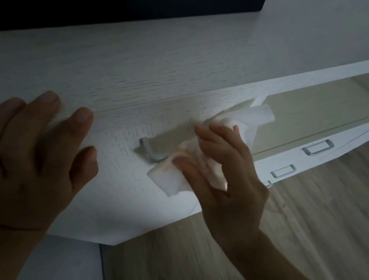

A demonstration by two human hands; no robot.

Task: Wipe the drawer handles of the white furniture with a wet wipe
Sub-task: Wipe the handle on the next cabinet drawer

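Low light, view down the front of a white wood-grain cabinet [144, 62].

Right hand [227, 181], just past centre toward 4 o'clock, grasps a crumpled white wet wipe [170, 179] between thumb and fingers. The wipe is bunched over a brushed-metal bar handle [149, 152] on the drawer front. Only the handle's 9 o'clock end shows bare; the rest lies under wipe and hand. One loose corner of the wipe sticks out toward 2 o'clock.

Left hand [22, 158], at 9 o'clock, is released, with fingers spread and straight over the cabinet's top edge. It is blurred, so contact can't be told.

Two more rectangular metal handles [317, 147] [282, 171] sit at 4 o'clock, well apart from the wipe. Pale wood-plank floor [333, 225] lies below.
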